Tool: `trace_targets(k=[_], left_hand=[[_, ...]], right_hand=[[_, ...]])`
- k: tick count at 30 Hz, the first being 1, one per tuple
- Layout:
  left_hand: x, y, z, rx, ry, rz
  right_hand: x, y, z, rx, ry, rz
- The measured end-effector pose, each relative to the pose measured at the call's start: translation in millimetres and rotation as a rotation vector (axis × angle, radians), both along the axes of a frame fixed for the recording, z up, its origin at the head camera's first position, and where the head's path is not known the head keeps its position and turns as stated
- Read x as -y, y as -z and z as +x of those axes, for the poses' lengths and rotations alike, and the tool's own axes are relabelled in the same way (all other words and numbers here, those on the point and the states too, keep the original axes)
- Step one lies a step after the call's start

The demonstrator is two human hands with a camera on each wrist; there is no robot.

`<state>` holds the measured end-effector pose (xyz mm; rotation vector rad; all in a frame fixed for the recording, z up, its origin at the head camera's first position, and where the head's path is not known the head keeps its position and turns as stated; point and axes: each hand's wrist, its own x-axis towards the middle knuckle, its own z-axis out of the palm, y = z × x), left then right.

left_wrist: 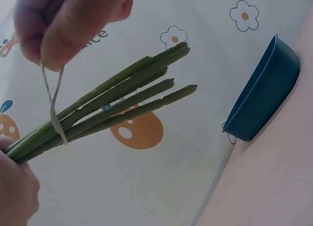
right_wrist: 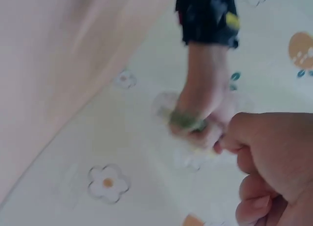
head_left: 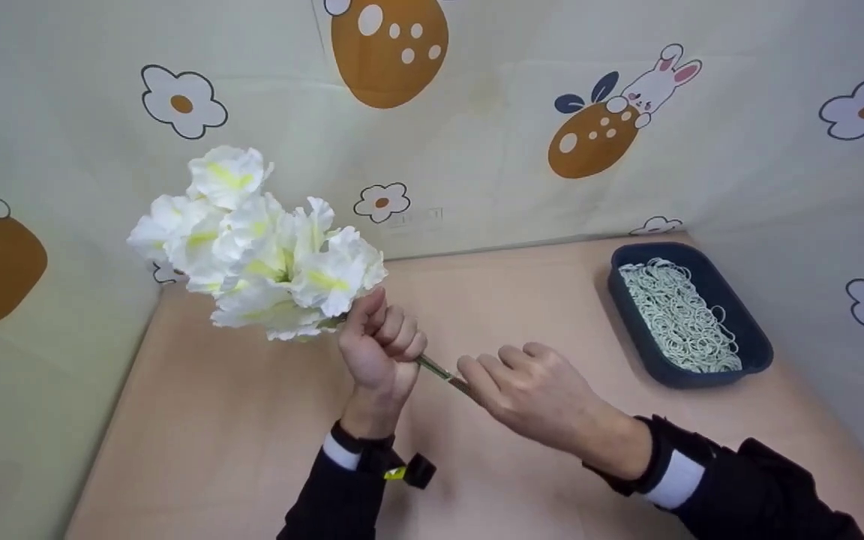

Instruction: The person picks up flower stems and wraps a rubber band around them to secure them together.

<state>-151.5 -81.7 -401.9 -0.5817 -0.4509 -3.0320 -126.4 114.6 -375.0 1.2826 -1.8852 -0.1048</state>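
Note:
A bunch of white flowers [head_left: 259, 247] with yellow-green centres leans up and to the left in the head view. My left hand [head_left: 383, 341] grips its green stems [left_wrist: 117, 94] just below the blooms, fingers curled round them. Past that fist, the cut stem ends fan out unevenly in the left wrist view. A pale rubber band [left_wrist: 55, 121] loops round the stems, pulled taut away from them. My right hand [head_left: 544, 397] pinches the far end of this band between thumb and finger. In the right wrist view, the left hand and flowers are blurred.
A dark blue plastic basin [head_left: 649, 360] full of pale rubber bands [head_left: 679, 315] stands at the right of the pinkish tabletop [head_left: 237, 420]. Behind and at both sides rises a cloth [head_left: 477, 150] printed with rabbits and flowers.

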Motion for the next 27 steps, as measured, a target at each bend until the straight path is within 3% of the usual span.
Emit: trace_targets(k=[2,6,9,13,17,21,24,27], left_hand=[[0.9,-0.6,-0.1,-0.029,0.090,-0.046],[1.0,0.6,-0.2,-0.073,0.205,-0.102],[-0.1,2.0,-0.5,-0.079,0.249,-0.064],[-0.9,3.2,-0.5,-0.063,0.274,0.074],[-0.9,2.3,1.1,-0.055,0.261,0.226],[0.5,-0.1,2.3,-0.072,0.247,0.317],[2.1,-1.8,2.5,-0.078,0.238,0.362],[3.8,-2.5,2.0,-0.074,0.224,0.397]], right_hand=[[-2.7,2.2,-15.7,0.034,-0.020,-0.041],[-5.6,14.2,-43.8,0.100,-0.054,-0.099],[-5.3,26.7,-57.3,0.155,-0.070,-0.121],[0.3,42.9,-67.1,0.241,-0.096,-0.153],[9.1,56.1,-66.6,0.386,-0.153,-0.182],[21.0,66.2,-57.3,0.579,-0.219,-0.233],[31.3,73.6,-45.8,0.767,-0.300,-0.295],[39.7,78.1,-29.9,1.019,-0.373,-0.354]])
